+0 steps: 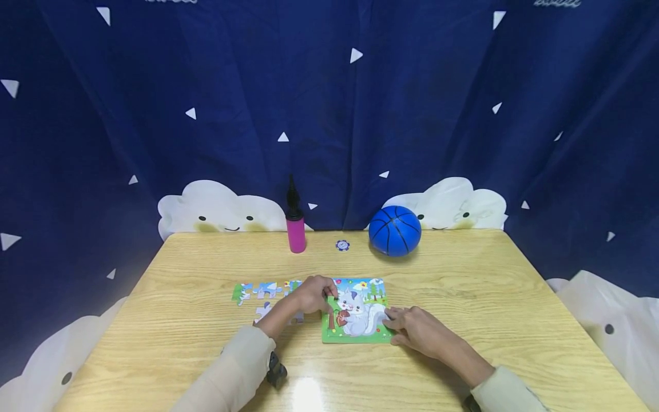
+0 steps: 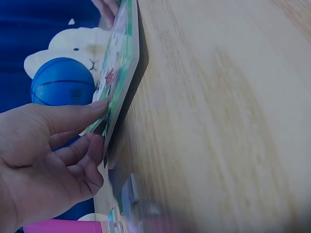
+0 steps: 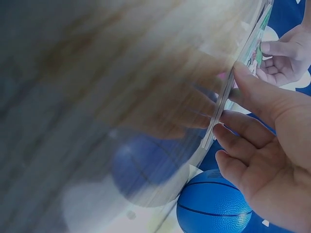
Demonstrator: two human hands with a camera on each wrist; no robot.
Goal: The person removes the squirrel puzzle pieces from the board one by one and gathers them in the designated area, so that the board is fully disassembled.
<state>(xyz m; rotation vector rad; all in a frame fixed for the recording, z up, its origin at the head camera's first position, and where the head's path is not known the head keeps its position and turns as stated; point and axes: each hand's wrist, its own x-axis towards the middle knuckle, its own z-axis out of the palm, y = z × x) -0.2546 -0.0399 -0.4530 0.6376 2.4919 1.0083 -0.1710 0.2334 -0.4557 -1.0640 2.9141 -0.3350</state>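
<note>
A squirrel jigsaw puzzle in a green-edged board [image 1: 355, 339] lies on the table. At its left side, my left hand [image 1: 311, 293] pinches a small green puzzle piece [image 1: 332, 300] between thumb and fingers, right over the board. The fingers partly cover that piece in the left wrist view. My right hand [image 1: 419, 330] rests at the board's right edge, its fingertips [image 3: 224, 116] touching the rim. Several loose puzzle pieces [image 1: 268, 290] lie left of the board, some partly behind the left hand and forearm.
Toward the back of the wooden table [image 1: 463, 274] stand a pink pump [image 1: 296, 234] with a black top and a blue ball [image 1: 394, 231]. A blue-and-white chip [image 1: 342, 245] lies between them. A dark blue curtain [image 1: 329, 114] hangs behind.
</note>
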